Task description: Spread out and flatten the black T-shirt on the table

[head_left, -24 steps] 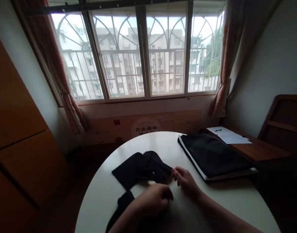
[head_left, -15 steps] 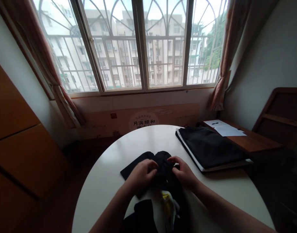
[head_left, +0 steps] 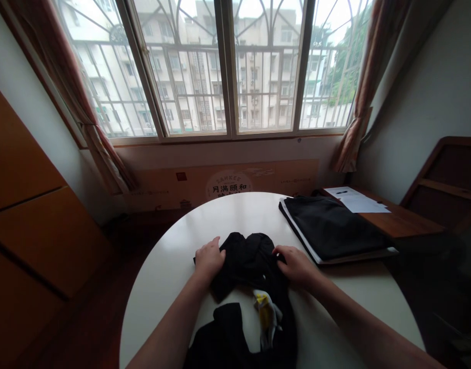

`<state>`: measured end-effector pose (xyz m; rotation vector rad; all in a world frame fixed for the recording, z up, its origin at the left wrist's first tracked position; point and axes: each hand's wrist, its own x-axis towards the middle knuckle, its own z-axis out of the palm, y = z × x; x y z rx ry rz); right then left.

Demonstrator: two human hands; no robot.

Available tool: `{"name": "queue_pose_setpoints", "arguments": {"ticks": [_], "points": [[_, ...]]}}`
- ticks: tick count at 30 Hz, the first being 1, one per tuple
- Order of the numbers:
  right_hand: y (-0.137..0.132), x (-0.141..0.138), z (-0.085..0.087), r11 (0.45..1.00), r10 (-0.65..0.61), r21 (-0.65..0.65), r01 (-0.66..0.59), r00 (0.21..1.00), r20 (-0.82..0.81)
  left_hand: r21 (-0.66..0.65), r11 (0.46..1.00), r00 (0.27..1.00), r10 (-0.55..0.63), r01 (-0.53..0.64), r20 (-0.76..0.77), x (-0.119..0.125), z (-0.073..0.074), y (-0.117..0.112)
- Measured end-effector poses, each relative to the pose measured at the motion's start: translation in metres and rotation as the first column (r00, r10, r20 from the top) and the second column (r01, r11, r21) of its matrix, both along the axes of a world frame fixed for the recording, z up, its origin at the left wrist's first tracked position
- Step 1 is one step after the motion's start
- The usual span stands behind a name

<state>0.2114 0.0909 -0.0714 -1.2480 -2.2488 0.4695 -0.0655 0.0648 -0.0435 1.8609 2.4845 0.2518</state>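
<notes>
Touching black cloth (head_left: 241, 261) with left hand (head_left: 210, 260), fingers apart, and right hand (head_left: 295, 265), unable to tell whether pinching; ideally smoothing evenly.

Garment (head_left: 247, 256) on your table (head_left: 169, 266), centre. Your left hand (head_left: 210, 258) at its left, your right hand (head_left: 294, 262) at its right edge. Small item (head_left: 266, 311) nearer you, between hands, beside the garment's right-hand run. Cloth pile (head_left: 331, 225) on table, beyond your right hand; papers (head_left: 354, 199) behind it on a desk (head_left: 408, 224). Window (head_left: 264, 92) ahead, behind table; panel (head_left: 192, 179) beneath. Cabinet (head_left: 23, 215) far left.
</notes>
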Motion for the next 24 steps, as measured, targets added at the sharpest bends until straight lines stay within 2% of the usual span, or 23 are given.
{"name": "queue_pose_setpoints", "arguments": {"ticks": [3,6,8,10,12,14,15,17,19,22,24], "points": [[0.001,0.003,0.012,0.999,-0.032,0.033,0.039,0.980,-0.197,0.053,0.998,0.986,-0.053,0.045,0.156,-0.006,0.008,0.000],[0.005,0.018,0.026,0.966,-0.123,0.149,0.213,0.879,-0.461,0.271,0.962,0.950,-0.060,-0.026,0.306,-0.022,0.022,-0.003],[0.010,0.034,0.035,0.901,-0.174,0.219,0.375,0.773,-0.610,0.428,0.889,0.931,-0.002,-0.166,0.366,-0.040,0.032,-0.006],[0.016,0.052,0.041,0.821,-0.208,0.245,0.516,0.670,-0.713,0.553,0.770,0.910,0.082,-0.317,0.407,-0.061,0.040,-0.009],[0.022,0.068,0.045,0.751,-0.233,0.227,0.620,0.571,-0.787,0.618,0.651,0.876,0.162,-0.441,0.455,-0.082,0.043,-0.011],[0.026,0.080,0.046,0.697,-0.255,0.184,0.693,0.480,-0.840,0.617,0.587,0.837,0.222,-0.524,0.499,-0.098,0.043,-0.013],[0.028,0.083,0.047,0.678,-0.266,0.165,0.716,0.448,-0.853,0.604,0.584,0.826,0.243,-0.543,0.508,-0.104,0.041,-0.013],[0.028,0.085,0.048,0.668,-0.291,0.149,0.729,0.440,-0.850,0.571,0.618,0.829,0.273,-0.540,0.488,-0.109,0.037,-0.013],[0.027,0.083,0.048,0.712,-0.322,0.142,0.688,0.500,-0.804,0.498,0.708,0.850,0.292,-0.500,0.438,-0.109,0.034,-0.012],[0.024,0.077,0.048,0.803,-0.368,0.114,0.585,0.638,-0.676,0.221,0.886,0.886,0.324,-0.407,0.333,-0.103,0.030,-0.012],[0.023,0.075,0.047,0.853,-0.380,0.094,0.513,0.736,-0.561,0.010,0.945,0.913,0.314,-0.328,0.262,-0.099,0.029,-0.012]]}}
